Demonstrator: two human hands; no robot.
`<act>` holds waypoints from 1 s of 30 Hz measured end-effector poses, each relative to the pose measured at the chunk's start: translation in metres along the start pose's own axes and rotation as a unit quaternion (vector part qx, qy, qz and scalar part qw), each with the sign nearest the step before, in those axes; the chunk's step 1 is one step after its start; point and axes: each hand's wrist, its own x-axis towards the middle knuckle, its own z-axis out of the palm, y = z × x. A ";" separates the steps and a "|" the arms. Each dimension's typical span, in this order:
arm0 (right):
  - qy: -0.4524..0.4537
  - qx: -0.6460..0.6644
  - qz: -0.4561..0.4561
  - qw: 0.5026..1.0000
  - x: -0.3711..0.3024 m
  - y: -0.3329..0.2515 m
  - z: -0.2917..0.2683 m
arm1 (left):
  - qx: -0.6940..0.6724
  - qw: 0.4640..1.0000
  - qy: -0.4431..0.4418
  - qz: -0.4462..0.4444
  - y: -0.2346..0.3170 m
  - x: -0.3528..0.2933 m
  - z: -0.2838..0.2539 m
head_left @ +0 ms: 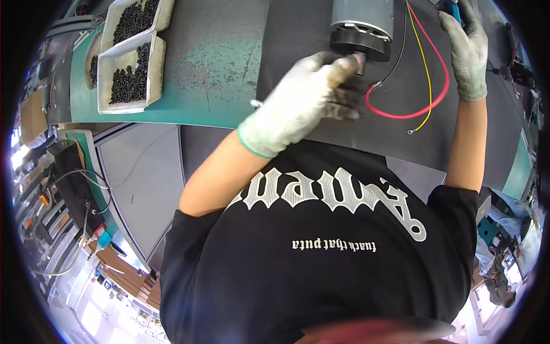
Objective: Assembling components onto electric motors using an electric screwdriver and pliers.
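Note:
A grey cylindrical motor (362, 14) with a black end ring lies at the top centre, its ridged metal shaft (361, 65) pointing toward me. My left hand (309, 89), in a white glove with dark fingertips, is closed with thumb and finger at that shaft; its lower fingers are slightly blurred. At the upper right my right hand (468, 54), also gloved, grips a slim blue tool (456, 10), which the picture's edge cuts off. Between the hands a red wire (441, 94), a yellow-green wire (425, 69) with a ring terminal and a black wire (399, 60) loop across the mat.
Two white bins (150, 80) of small black parts stand at the left on the worn green bench (223, 69). A black mat (289, 34) lies under the motor. Below the bench's left part is a grey panel (140, 183). Another person (524, 241) shows at the far right.

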 end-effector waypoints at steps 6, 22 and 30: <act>-0.039 0.160 0.062 0.984 -0.003 0.003 0.013 | -0.235 0.968 -0.088 0.030 -0.043 0.021 -0.008; -0.057 0.688 0.439 0.575 0.024 0.031 0.049 | 0.560 0.718 0.239 0.338 0.112 0.090 -0.019; -0.054 0.747 0.325 0.577 0.018 0.003 0.046 | 0.556 0.767 0.234 0.218 0.126 0.116 0.024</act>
